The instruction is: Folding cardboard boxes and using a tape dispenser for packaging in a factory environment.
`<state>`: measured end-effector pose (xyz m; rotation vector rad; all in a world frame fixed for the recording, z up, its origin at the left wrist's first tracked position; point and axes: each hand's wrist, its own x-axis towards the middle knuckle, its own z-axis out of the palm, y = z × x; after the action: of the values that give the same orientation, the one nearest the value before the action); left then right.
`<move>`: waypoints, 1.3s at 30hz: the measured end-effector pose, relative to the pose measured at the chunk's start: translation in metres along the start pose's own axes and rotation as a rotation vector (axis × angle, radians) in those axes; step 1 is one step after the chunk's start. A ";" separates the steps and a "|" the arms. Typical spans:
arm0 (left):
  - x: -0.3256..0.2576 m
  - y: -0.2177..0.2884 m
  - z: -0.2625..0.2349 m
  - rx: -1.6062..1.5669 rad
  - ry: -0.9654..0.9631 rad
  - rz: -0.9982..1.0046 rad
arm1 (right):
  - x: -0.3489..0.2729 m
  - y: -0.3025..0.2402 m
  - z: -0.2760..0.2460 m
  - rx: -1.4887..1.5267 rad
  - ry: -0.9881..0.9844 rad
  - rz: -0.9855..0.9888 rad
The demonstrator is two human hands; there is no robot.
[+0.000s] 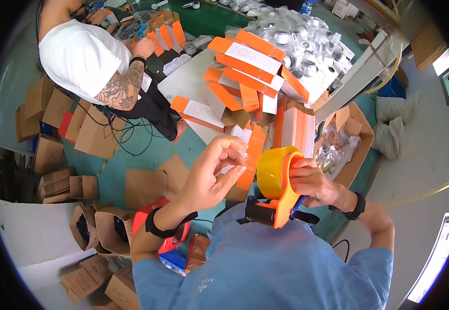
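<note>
In my right hand [310, 182] is an orange tape dispenser [285, 204], its handle gripped by my fingers. A thick roll of yellow tape [276, 172] sits on it, and a dark roller [260, 212] shows at its lower end. My left hand [217, 173] is raised to the left of the roll, fingers curled toward the thumb. Something small and see-through shows at those fingertips; I cannot make out what it is. Just beyond my hands, orange and white boxes [250, 59] lie piled on a white table [186, 77]. A stack of flat cartons [298, 126] stands beyond the dispenser.
Clear-bagged parts [307, 44] are heaped at the table's far end. To the left, another person [87, 62] in a white shirt handles orange boxes [166, 35]. An open carton [356, 137] stands at right. Brown cartons [98, 132] and cables [126, 137] lie on the left floor.
</note>
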<state>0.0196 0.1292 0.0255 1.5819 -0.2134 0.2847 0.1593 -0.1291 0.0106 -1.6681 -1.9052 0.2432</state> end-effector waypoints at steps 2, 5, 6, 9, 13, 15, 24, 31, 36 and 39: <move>0.000 0.005 0.000 -0.047 0.015 -0.017 | -0.003 -0.003 0.003 0.032 0.035 0.000; -0.002 0.006 -0.002 -0.128 -0.060 -0.035 | -0.001 -0.010 -0.003 -0.299 0.086 -0.131; -0.004 0.005 -0.005 0.092 -0.048 0.100 | 0.000 -0.010 -0.004 -0.299 0.086 -0.133; 0.001 0.018 0.000 0.419 0.115 0.244 | 0.004 -0.009 -0.013 -0.603 0.136 -0.250; 0.002 0.021 0.016 -0.040 0.187 -0.147 | -0.003 -0.014 -0.015 -0.673 0.101 -0.296; 0.002 0.018 0.023 -0.352 0.002 -0.497 | -0.001 -0.017 -0.019 -0.761 0.069 -0.318; 0.007 0.020 0.040 -0.151 -0.122 -0.554 | -0.004 -0.025 -0.029 -0.876 -0.058 -0.334; 0.008 0.012 0.054 0.045 0.040 -0.026 | 0.000 -0.026 -0.023 -0.841 -0.051 -0.361; 0.004 0.001 0.040 0.214 -0.110 0.086 | -0.017 -0.019 -0.012 -0.770 0.039 -0.302; 0.000 0.000 0.051 -0.129 0.010 -0.081 | -0.021 -0.012 -0.006 -0.751 0.104 -0.253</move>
<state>0.0219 0.0782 0.0248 1.4578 -0.1562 0.2113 0.1532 -0.1526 0.0146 -1.7884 -2.2453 -0.7309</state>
